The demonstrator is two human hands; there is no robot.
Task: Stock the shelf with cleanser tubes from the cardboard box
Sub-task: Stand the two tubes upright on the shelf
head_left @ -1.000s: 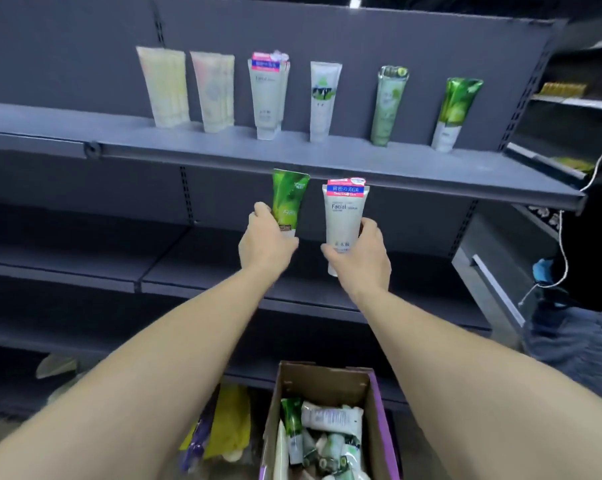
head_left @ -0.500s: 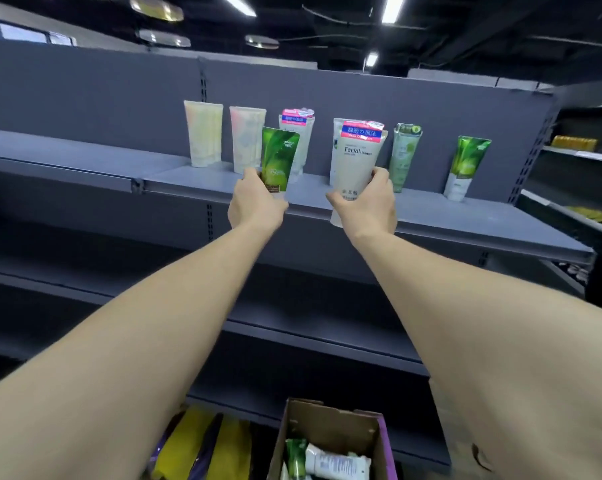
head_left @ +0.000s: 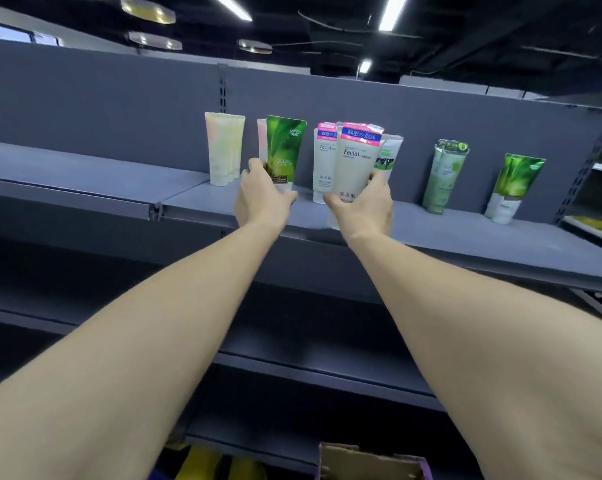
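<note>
Head view: left hand (head_left: 263,199) grips a green tube (head_left: 283,152), right hand (head_left: 363,207) grips a white tube (head_left: 356,161). Both tubes upright over the top shelf (head_left: 466,233), among standing tubes. Cardboard box (head_left: 365,460) below, at bottom edge.

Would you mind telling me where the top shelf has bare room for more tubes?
The shelf is bare left of the pale yellow tubes, and gaps flank the grey-green tube. It is crowded mid-row, where the left hand and right hand hold tubes.
</note>
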